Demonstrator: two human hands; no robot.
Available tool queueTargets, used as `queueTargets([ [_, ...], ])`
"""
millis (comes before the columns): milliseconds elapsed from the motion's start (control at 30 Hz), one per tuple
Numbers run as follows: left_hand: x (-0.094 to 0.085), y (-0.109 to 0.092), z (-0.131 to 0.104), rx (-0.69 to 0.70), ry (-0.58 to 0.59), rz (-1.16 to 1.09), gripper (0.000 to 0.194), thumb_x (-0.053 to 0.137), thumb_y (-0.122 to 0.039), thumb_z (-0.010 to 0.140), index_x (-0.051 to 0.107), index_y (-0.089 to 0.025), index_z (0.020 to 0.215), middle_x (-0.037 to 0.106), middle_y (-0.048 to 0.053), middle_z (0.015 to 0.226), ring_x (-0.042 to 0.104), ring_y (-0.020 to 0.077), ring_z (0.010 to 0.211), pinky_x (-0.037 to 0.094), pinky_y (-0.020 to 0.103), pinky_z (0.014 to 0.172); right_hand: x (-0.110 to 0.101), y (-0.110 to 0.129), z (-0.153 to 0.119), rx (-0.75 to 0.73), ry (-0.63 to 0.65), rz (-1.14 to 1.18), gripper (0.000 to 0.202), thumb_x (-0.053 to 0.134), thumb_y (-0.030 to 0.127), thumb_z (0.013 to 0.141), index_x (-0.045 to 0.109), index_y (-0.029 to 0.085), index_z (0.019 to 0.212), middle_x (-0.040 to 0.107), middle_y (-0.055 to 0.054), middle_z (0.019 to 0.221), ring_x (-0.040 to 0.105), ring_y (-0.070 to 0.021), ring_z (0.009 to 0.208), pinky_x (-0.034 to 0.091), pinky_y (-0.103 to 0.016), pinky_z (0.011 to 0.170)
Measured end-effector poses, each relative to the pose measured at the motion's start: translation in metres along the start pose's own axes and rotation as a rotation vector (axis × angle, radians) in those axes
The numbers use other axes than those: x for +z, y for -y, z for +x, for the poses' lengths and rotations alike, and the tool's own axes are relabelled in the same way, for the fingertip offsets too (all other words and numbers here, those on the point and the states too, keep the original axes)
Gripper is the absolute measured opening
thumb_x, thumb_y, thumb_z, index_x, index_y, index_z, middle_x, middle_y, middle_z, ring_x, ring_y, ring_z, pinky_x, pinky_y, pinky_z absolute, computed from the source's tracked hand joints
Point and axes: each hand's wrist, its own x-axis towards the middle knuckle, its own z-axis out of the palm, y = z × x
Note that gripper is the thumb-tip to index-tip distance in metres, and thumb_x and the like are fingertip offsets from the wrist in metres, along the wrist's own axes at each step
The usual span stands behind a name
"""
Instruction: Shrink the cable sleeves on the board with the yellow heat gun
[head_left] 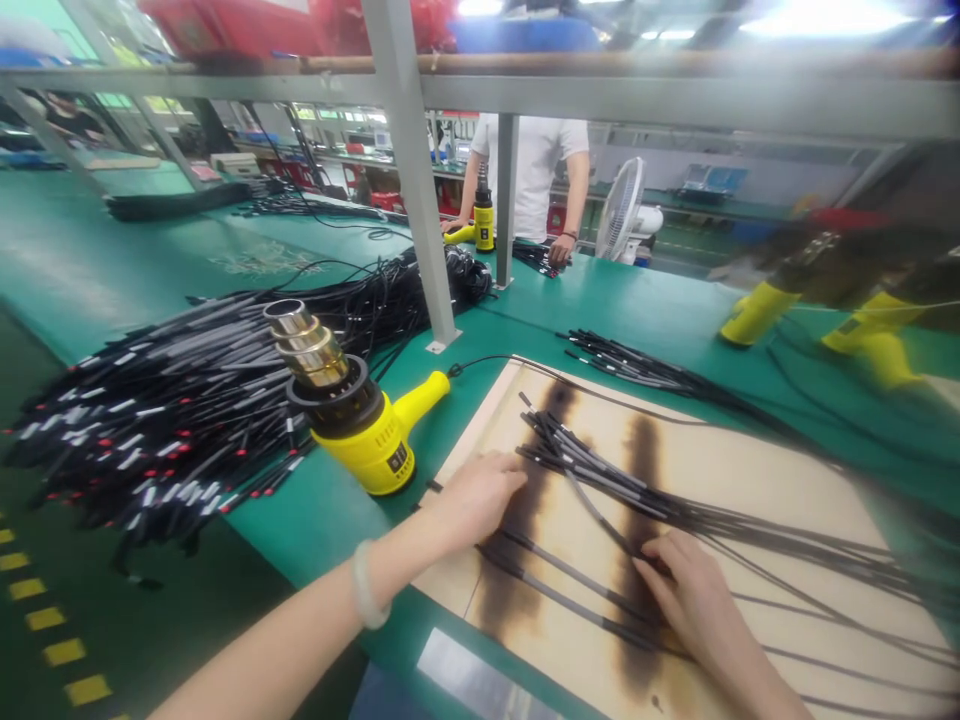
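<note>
A scorched wooden board [592,620] lies on the green bench, with a bundle of black cables [615,480] across it. My right hand [686,580] pinches one black cable [596,513] near the right scorch mark. My left hand [480,495], its fingers bent together, is over the board's left part, beside the bundle's tips; what it holds, if anything, is hidden. Two separate cables [555,590] lie below the bundle, their left ends passing under my left hand and wrist. A yellow heat gun [367,430] stands nozzle up left of the board.
A large pile of black cables [187,400] covers the bench's left side. Grey posts [420,180] hold a shelf above. More cables [637,365] lie behind the board. Across the bench are a person in white [536,170], another heat gun [484,222] and a fan [622,210].
</note>
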Motion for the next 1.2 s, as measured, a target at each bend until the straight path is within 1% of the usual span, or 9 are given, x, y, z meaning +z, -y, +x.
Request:
queueTargets([
  [167, 0.022, -0.022, 0.033, 0.187, -0.058, 0.016, 0.025, 0.038, -0.01, 0.081, 0.052, -0.019, 0.1, 0.052, 0.005, 0.101, 0.048, 0.0162, 0.089, 0.039, 0.029, 0.079, 0.006, 0.016, 0.004, 0.013, 0.023, 0.107, 0.016, 0.043, 0.027, 0.087, 0.048, 0.02, 0.101, 0.05, -0.004, 0.087, 0.049, -0.0142, 0.084, 0.042, -0.03, 0.073],
  [300, 0.03, -0.023, 0.052, 0.126, -0.132, 0.103, 0.04, 0.039, -0.01, 0.08, 0.043, -0.021, 0.119, 0.045, 0.009, 0.114, 0.044, 0.0206, 0.1, 0.038, 0.031, 0.075, 0.005, 0.021, 0.007, 0.0, 0.066, 0.162, 0.014, 0.038, 0.026, 0.088, 0.05, 0.019, 0.091, 0.049, -0.003, 0.081, 0.049, -0.0132, 0.076, 0.043, -0.028, 0.068],
  [367, 0.028, -0.018, 0.057, 0.12, -0.161, 0.127, 0.033, 0.038, -0.013, 0.083, 0.048, -0.021, 0.114, 0.045, 0.01, 0.115, 0.042, 0.0219, 0.103, 0.036, 0.032, 0.075, 0.001, 0.021, 0.005, 0.0, 0.124, 0.247, 0.016, 0.036, 0.026, 0.089, 0.05, 0.02, 0.092, 0.049, -0.003, 0.083, 0.05, -0.0116, 0.078, 0.043, -0.026, 0.07],
  [467, 0.023, -0.007, 0.059, 0.188, -0.153, 0.103, 0.022, 0.036, -0.017, 0.087, 0.057, -0.019, 0.091, 0.052, 0.007, 0.102, 0.045, 0.019, 0.098, 0.032, 0.033, 0.076, -0.007, 0.018, -0.001, 0.008, 0.177, 0.337, 0.016, 0.036, 0.028, 0.09, 0.049, 0.021, 0.097, 0.051, -0.002, 0.087, 0.051, -0.0085, 0.081, 0.044, -0.021, 0.073],
  [567, 0.015, 0.005, 0.053, 0.184, -0.112, 0.091, 0.017, 0.041, -0.019, 0.085, 0.057, -0.017, 0.079, 0.056, 0.005, 0.088, 0.048, 0.0173, 0.091, 0.03, 0.033, 0.074, -0.011, 0.014, -0.004, -0.012, 0.143, 0.325, 0.015, 0.039, 0.028, 0.089, 0.051, 0.022, 0.097, 0.053, -0.001, 0.089, 0.053, -0.0068, 0.084, 0.044, -0.017, 0.074],
  [833, -0.002, 0.027, 0.022, 0.13, 0.074, 0.071, 0.023, 0.039, -0.014, 0.082, 0.062, -0.017, 0.081, 0.058, 0.005, 0.079, 0.051, 0.0149, 0.079, 0.034, 0.026, 0.064, -0.004, -0.002, -0.008, -0.123, 0.002, 0.126, 0.021, 0.044, 0.029, 0.087, 0.055, 0.021, 0.103, 0.058, -0.003, 0.095, 0.058, -0.0101, 0.087, 0.049, -0.02, 0.075],
  [967, -0.009, 0.028, 0.007, 0.078, 0.11, 0.061, 0.019, 0.043, -0.01, 0.076, 0.061, -0.017, 0.075, 0.056, 0.006, 0.075, 0.051, 0.016, 0.077, 0.036, 0.027, 0.064, -0.001, -0.006, -0.017, 0.001, 0.052, 0.127, 0.022, 0.04, 0.03, 0.088, 0.052, 0.021, 0.104, 0.055, -0.005, 0.101, 0.055, -0.013, 0.094, 0.047, -0.027, 0.083],
  [1067, -0.015, 0.027, -0.005, 0.003, 0.134, 0.057, 0.02, 0.045, -0.006, 0.071, 0.06, -0.017, 0.078, 0.055, 0.006, 0.081, 0.051, 0.017, 0.08, 0.035, 0.027, 0.065, -0.002, -0.003, -0.019, -0.02, 0.083, 0.138, 0.023, 0.039, 0.028, 0.088, 0.051, 0.021, 0.106, 0.054, -0.005, 0.103, 0.055, -0.0128, 0.097, 0.046, -0.027, 0.086],
  [1200, -0.021, 0.029, -0.018, -0.058, 0.138, 0.019, 0.023, 0.044, -0.005, 0.069, 0.06, -0.017, 0.08, 0.052, 0.005, 0.086, 0.05, 0.017, 0.084, 0.034, 0.027, 0.068, -0.006, 0.011, -0.01, -0.074, 0.087, 0.154, 0.02, 0.038, 0.025, 0.089, 0.051, 0.02, 0.103, 0.056, -0.004, 0.094, 0.057, -0.0096, 0.087, 0.048, -0.02, 0.078],
])
